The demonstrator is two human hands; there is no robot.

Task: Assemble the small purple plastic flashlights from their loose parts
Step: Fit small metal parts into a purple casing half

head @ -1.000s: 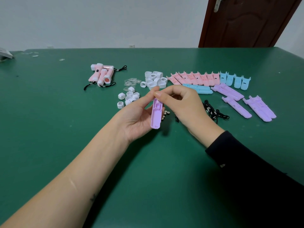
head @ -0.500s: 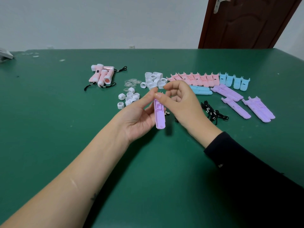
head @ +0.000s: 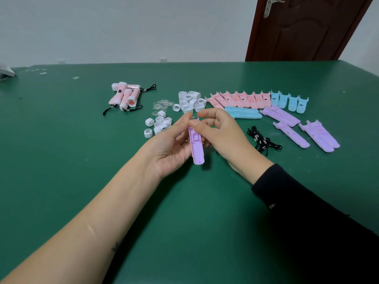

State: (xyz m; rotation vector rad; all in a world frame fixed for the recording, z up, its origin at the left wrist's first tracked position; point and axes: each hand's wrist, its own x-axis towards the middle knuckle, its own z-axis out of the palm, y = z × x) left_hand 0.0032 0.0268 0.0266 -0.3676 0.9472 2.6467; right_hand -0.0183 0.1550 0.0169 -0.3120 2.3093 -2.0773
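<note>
Two hands above the green worktop (head: 61,160): left hand (head: 172,148) gripping purple shell half (head: 197,148), tilted, far end up; right hand (head: 221,136) pinching small pale part (head: 194,119) at that end. Spare purple shells (head: 320,136) far right.

a purple shell half (head: 197,147) is held above the worktop (head: 61,160), nearly upright, hollow side up toward the camera (ribs and a small square pocket show inside). the left hand (head: 170,152) grips its middle and the right hand (head: 223,136) pinches its far end. more purple shell halves (head: 292,135) lie flat at the right, slanting from far left to near right.
</note>
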